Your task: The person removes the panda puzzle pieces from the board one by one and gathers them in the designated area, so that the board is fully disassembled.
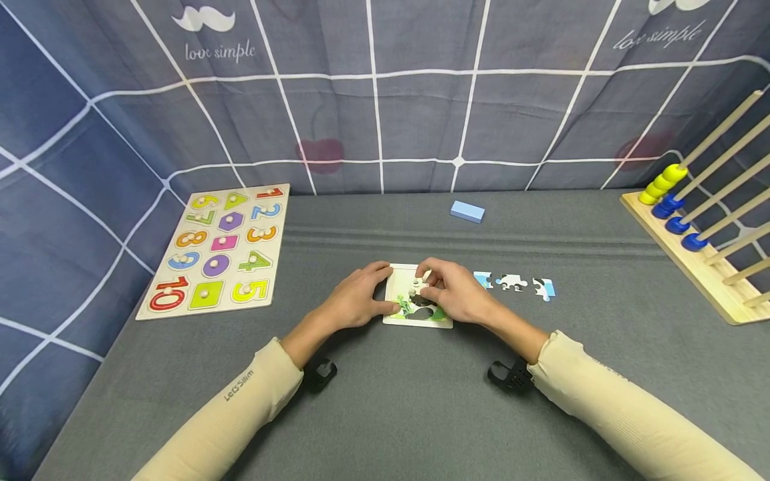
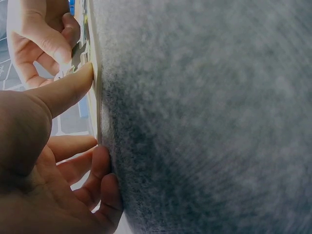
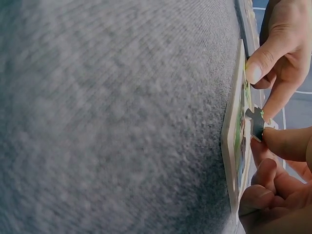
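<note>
- A person's right hand pinches a dark puzzle piece between thumb and fingertips, the grip narrow, over a small pale-rimmed puzzle board; whether the piece touches the board, the views do not settle.
- The left hand holds the board's left side, its thumb on the lower-left rim and other fingers against the edge.
- The board lies flat on a gray cloth in front of the person, a green, black and white picture partly filling it.
- To the board's right, 3 loose pieces lie in a row, apart from each other, each with white on it.
- Beyond the board sits 1 blue block.
- At left, a board of colorful numbers and shapes lies at an angle; at far right stands a wooden abacus with yellow and blue beads.
- Behind hangs a gray-blue curtain with white grid lines, bearing the words "love simple."
</note>
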Demonstrator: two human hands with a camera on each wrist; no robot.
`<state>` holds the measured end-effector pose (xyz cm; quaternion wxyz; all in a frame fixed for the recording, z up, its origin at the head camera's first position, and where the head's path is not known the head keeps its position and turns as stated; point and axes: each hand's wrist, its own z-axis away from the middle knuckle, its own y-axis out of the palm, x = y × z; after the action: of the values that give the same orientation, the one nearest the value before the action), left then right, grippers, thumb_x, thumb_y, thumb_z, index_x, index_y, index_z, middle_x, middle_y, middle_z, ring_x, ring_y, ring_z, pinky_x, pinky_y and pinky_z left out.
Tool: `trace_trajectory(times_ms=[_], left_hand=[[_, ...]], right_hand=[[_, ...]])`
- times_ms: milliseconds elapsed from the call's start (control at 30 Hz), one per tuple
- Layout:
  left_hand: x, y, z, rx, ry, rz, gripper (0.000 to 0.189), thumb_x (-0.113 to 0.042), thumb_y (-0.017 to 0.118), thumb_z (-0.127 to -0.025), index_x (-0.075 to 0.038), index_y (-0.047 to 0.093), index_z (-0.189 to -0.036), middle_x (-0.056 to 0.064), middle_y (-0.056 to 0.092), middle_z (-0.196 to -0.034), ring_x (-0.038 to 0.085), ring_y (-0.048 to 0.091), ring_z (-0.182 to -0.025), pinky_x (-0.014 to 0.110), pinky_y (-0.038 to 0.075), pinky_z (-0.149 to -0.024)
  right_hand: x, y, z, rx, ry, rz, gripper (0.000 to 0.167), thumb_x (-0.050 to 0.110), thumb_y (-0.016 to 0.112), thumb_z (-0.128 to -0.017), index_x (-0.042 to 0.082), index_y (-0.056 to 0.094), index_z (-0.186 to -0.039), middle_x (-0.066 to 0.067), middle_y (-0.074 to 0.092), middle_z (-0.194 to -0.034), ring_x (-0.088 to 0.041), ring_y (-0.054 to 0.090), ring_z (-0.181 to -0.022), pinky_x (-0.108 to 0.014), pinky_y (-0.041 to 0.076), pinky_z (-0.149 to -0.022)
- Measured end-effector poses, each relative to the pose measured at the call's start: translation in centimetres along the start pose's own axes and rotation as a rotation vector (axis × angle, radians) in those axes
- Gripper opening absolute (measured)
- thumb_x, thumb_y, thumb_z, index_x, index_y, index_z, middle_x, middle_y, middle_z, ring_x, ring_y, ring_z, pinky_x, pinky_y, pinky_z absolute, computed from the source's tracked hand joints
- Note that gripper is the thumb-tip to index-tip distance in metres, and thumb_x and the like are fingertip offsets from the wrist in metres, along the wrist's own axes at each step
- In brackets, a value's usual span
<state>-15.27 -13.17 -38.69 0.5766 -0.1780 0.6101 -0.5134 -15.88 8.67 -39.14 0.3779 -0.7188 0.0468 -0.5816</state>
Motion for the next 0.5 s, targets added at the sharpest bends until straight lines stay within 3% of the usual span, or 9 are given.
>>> trace_trajectory(times_ms=[500], left_hand=[[0.04, -0.05, 0.02, 0.008, -0.002, -0.002, 0.073, -0.034, 0.073, -0.091, -0.003, 0.042, -0.149, 0.011, 0.036, -0.155, 0.039, 0.037, -0.137, 0.053, 0.034, -0.107]], right_hand=[[-0.22, -0.77, 0.58, -0.032, -0.033, -0.128, 0.019, -0.002, 0.064, -0.09, 0.001, 0.062, -0.109, -0.008, 0.063, -0.078, -0.015, 0.052, -0.06, -0.028, 0.042, -0.057]])
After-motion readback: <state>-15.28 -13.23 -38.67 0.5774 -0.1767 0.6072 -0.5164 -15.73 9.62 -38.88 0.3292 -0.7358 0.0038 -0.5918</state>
